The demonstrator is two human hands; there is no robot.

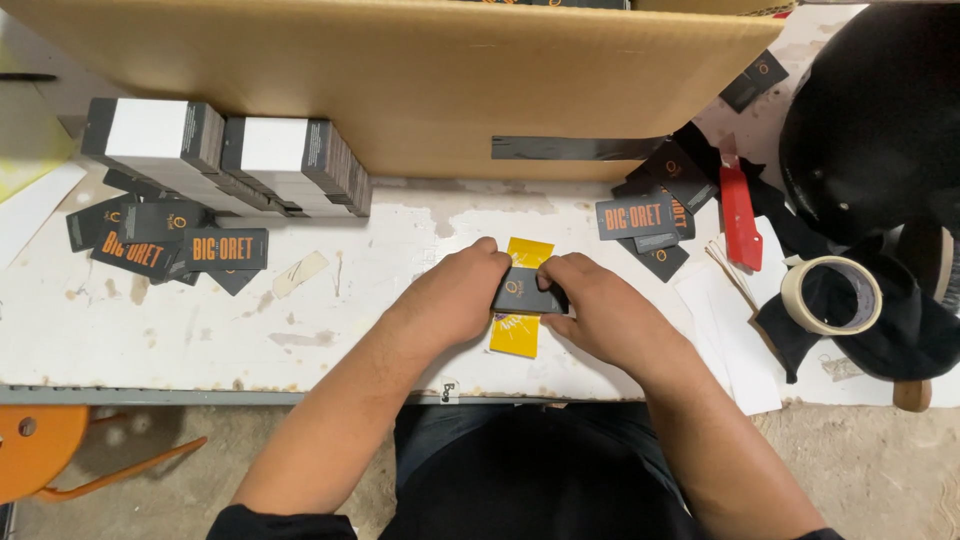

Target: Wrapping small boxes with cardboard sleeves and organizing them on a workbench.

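Note:
At the middle of the worn white table (200,330), both my hands hold a small dark grey card (525,296) with an orange mark. My left hand (455,295) grips its left end, my right hand (600,305) its right end. Under the card lies a yellow card (518,335), and its top edge shows above my fingers.
Two banded stacks of dark cards (225,155) stand at the back left, with loose dark cards (170,245) in front. More loose cards (650,225) lie right of centre. A cardboard box (420,80) fills the back. A red cutter (740,210), a tape roll (830,295) and black cloth (870,120) sit at right.

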